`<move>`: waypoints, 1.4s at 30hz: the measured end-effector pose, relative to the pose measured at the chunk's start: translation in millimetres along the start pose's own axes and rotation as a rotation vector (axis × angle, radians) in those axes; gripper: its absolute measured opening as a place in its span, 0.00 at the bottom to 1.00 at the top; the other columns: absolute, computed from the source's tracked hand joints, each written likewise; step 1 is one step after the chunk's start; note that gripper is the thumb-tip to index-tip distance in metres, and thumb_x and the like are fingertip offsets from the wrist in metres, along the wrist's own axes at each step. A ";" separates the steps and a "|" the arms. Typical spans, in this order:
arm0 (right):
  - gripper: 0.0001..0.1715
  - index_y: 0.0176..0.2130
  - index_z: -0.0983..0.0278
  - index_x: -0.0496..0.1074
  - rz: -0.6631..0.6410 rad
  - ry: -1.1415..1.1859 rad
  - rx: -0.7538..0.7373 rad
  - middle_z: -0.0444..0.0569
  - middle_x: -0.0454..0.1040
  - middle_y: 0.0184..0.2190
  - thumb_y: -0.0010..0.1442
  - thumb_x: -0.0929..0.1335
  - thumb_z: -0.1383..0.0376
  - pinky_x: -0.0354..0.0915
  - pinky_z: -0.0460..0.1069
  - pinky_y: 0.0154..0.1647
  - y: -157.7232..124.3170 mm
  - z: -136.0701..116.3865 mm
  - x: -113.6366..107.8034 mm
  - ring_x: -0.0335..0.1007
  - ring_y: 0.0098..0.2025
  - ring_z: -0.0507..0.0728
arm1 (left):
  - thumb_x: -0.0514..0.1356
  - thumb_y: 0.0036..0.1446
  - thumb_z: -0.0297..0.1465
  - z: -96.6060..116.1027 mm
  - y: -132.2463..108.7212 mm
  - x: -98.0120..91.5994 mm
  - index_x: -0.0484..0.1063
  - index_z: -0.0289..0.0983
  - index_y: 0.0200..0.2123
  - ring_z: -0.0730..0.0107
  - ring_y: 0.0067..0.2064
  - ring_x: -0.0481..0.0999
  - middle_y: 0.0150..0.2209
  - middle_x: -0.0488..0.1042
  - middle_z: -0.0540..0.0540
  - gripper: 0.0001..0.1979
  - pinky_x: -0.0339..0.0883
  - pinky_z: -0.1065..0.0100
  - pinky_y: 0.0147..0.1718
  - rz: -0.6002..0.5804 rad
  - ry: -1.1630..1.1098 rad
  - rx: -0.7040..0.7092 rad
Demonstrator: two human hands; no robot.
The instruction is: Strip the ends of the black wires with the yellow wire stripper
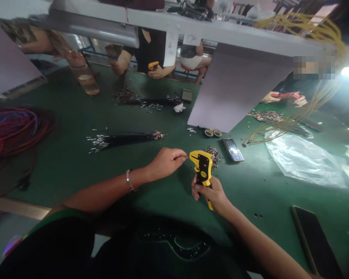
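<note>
Yellow wire stripper is held upright in the right hand, its lower grip enclosed by the closed fingers and its head directed toward the left hand. Left hand is closed into a pinch, with the fingertips just beside the stripper's head; whether a fine wire is held there cannot be told at this resolution. The tool appears to be angled so that its head is presented to those fingertips.

Small metal terminals are heaped just behind the stripper's head, apparently kept within short reach. A bundle of black wires with bare metal ends lies farther out on the green counter, its wires laid roughly parallel, perhaps to keep the ends together. Two tape rolls and a keypad phone are placed near the terminals, and a smartphone lies face down near the counter's lower right. A coil of red and blue cable is set at far left, beyond the left forearm. Across the counter, a similar yellow tool is held by a co-worker's hand.
</note>
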State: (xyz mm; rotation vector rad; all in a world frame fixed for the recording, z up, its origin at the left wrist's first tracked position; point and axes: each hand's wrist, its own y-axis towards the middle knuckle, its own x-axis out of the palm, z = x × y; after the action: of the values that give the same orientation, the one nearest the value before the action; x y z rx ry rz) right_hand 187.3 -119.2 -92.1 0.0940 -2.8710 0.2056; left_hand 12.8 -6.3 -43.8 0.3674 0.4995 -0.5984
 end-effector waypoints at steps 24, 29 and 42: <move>0.11 0.31 0.65 0.65 0.056 -0.034 0.032 0.39 0.65 0.19 0.47 0.71 0.66 0.61 0.46 0.17 0.0 10.0 1.4 0.60 0.17 0.49 | 0.55 0.55 0.28 1.6 -3.0 1.9 0.75 0.35 0.28 0.76 0.26 0.64 0.22 0.70 0.51 0.09 0.56 0.74 0.24 0.018 0.011 -0.067; 0.11 0.31 0.64 0.65 0.087 -0.081 0.027 0.38 0.65 0.18 0.46 0.70 0.66 0.60 0.45 0.16 0.4 8.4 2.9 0.59 0.16 0.49 | 0.56 0.54 0.28 1.2 -3.6 2.2 0.74 0.35 0.26 0.77 0.25 0.63 0.21 0.68 0.52 0.09 0.55 0.74 0.23 0.021 0.016 -0.046; 0.09 0.32 0.64 0.66 0.095 -0.248 0.028 0.39 0.65 0.19 0.45 0.67 0.67 0.57 0.44 0.17 3.4 3.2 0.3 0.60 0.17 0.49 | 0.55 0.56 0.28 -1.3 -3.0 4.4 0.73 0.34 0.27 0.75 0.25 0.65 0.22 0.70 0.51 0.09 0.57 0.73 0.25 0.007 0.101 -0.050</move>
State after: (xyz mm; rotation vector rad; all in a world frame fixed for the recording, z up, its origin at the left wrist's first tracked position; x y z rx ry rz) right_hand 186.0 -116.3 -95.4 -0.0134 -3.1233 0.2693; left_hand 13.6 -10.0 -47.8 0.3530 0.6085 -0.5618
